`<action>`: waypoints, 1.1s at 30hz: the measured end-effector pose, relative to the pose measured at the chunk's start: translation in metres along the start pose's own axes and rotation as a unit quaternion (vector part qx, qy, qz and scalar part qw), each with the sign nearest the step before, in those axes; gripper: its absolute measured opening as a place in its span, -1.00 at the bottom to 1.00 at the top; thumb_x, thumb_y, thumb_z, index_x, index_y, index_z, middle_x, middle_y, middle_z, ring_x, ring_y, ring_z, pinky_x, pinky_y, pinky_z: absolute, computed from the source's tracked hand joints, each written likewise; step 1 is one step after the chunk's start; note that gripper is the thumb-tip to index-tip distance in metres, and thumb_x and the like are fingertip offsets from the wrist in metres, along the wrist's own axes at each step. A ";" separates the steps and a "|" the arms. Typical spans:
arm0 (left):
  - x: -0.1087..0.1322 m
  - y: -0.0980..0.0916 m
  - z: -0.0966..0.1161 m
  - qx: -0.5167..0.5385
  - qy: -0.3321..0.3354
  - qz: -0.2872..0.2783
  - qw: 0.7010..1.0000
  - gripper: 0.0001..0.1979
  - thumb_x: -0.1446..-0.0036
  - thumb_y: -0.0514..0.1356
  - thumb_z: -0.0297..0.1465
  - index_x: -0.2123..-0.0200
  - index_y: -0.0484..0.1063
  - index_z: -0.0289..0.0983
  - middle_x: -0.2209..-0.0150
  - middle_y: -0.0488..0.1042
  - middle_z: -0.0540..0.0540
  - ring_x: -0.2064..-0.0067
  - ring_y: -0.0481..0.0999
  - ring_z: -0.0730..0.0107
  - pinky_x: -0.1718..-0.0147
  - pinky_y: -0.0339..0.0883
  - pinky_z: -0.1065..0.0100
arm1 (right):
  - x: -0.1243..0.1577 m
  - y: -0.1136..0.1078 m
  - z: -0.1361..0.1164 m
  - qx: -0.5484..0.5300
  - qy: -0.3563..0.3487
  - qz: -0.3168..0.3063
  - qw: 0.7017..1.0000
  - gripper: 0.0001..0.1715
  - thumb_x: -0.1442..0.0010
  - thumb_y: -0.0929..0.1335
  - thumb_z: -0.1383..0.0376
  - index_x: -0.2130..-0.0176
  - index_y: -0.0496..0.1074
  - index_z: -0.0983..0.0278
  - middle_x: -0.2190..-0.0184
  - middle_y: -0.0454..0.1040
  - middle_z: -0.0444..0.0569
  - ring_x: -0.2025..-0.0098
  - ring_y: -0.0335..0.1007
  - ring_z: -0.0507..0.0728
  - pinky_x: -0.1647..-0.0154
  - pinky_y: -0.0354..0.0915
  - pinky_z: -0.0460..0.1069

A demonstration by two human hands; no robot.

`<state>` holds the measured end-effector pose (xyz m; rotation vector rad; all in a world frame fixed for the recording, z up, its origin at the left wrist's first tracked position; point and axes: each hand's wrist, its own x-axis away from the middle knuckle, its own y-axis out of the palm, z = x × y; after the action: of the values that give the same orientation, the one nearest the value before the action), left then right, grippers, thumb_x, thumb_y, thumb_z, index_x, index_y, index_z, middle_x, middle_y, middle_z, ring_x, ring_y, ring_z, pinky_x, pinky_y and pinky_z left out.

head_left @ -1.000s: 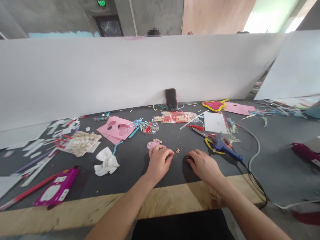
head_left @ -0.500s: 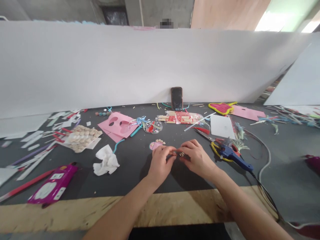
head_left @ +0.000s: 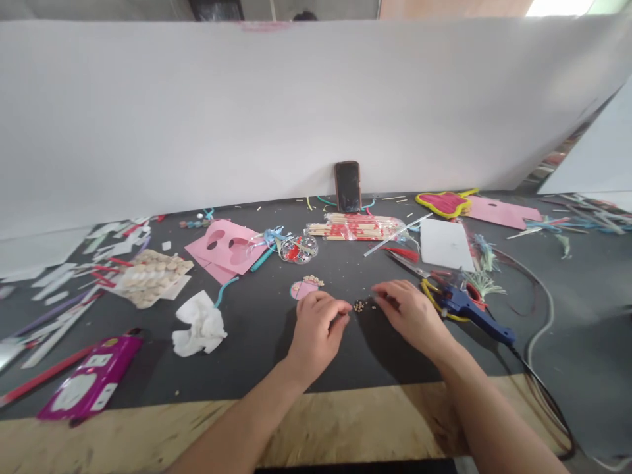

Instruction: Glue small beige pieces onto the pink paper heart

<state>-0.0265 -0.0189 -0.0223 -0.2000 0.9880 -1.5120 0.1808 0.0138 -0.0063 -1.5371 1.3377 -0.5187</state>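
Note:
Several small pale beads [head_left: 359,306] lie in a little pile on the dark tabletop between my hands. My left hand [head_left: 320,329] is just left of the pile, thumb and fingertips brought together; anything between them is too small to make out. To the right of the pile, my right hand [head_left: 411,317] has its fingertips close together near a few loose beads, and whether it holds one is hidden. Just beyond my left hand lies a small pink rounded piece [head_left: 306,288] with pale beads along its upper edge.
A blue glue gun [head_left: 471,309] with a cable and scissors [head_left: 407,262] lie right of my right hand. Crumpled tissue [head_left: 200,324] and a purple packet [head_left: 93,378] are at left. Farther back are packed sticks [head_left: 355,228], a white block [head_left: 446,243] and an upright phone [head_left: 348,186].
My right hand has moved right, away from my left hand, uncovering more of the bead pile. My left hand stays beside the pile. The camera view has shifted slightly.

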 end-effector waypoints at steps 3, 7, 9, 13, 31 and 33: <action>-0.001 0.004 -0.001 -0.023 -0.007 -0.015 1.000 -0.86 -0.10 0.17 -0.54 0.31 0.43 -0.20 0.32 0.54 -0.02 0.14 0.40 0.22 0.10 0.10 0.15 | 0.003 0.005 -0.004 0.011 0.000 -0.049 0.999 -0.83 -0.21 0.27 0.34 0.25 0.46 0.24 0.34 0.52 -0.03 0.24 0.41 0.15 0.21 0.29 0.00; -0.002 0.006 -0.003 -0.036 -0.015 -0.030 0.999 -0.82 -0.10 0.16 -0.57 0.28 0.44 -0.18 0.31 0.55 -0.02 0.13 0.41 0.23 0.10 0.07 0.15 | 0.005 0.007 -0.004 0.033 0.015 -0.079 0.996 -0.71 -0.24 0.16 0.44 0.25 0.44 0.29 0.33 0.49 0.05 0.25 0.41 0.17 0.21 0.26 0.02; -0.003 0.006 -0.003 -0.040 -0.024 -0.038 0.998 -0.80 -0.11 0.13 -0.57 0.27 0.45 -0.17 0.29 0.56 -0.03 0.14 0.42 0.23 0.11 0.06 0.15 | 0.006 0.006 -0.004 0.038 0.014 -0.090 0.995 -0.68 -0.23 0.14 0.47 0.27 0.44 0.30 0.33 0.48 0.07 0.23 0.39 0.19 0.18 0.25 0.04; -0.003 0.005 -0.002 -0.049 -0.036 -0.040 0.997 -0.78 -0.15 0.10 -0.56 0.26 0.47 -0.15 0.29 0.56 -0.03 0.16 0.43 0.24 0.13 0.06 0.14 | 0.006 0.003 -0.005 0.022 -0.004 -0.119 0.993 -0.68 -0.21 0.16 0.49 0.32 0.43 0.26 0.35 0.50 -0.02 0.23 0.39 0.16 0.19 0.25 0.01; -0.002 -0.026 -0.008 0.204 -0.111 0.179 0.956 -0.87 -0.17 0.15 -0.35 0.25 0.46 -0.21 0.11 0.37 -0.13 0.05 0.39 0.27 0.10 0.34 0.22 | -0.004 0.011 -0.006 -0.056 0.049 0.041 0.996 -0.84 -0.22 0.24 0.33 0.32 0.40 0.21 0.35 0.44 -0.08 0.35 0.36 0.07 0.32 0.24 -0.06; -0.002 -0.028 -0.004 0.389 -0.194 0.110 0.894 -0.81 -0.17 0.15 -0.26 0.25 0.46 -0.23 0.17 0.40 -0.12 0.20 0.44 0.34 0.29 0.39 0.31 | -0.002 0.005 -0.008 -0.081 0.058 0.095 0.991 -0.85 -0.26 0.20 0.31 0.27 0.34 0.23 0.35 0.41 -0.06 0.34 0.34 0.07 0.30 0.25 -0.05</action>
<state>-0.0489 -0.0188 -0.0055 0.1779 0.0394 -1.4677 0.1716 0.0129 -0.0068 -1.5079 1.6302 -0.3920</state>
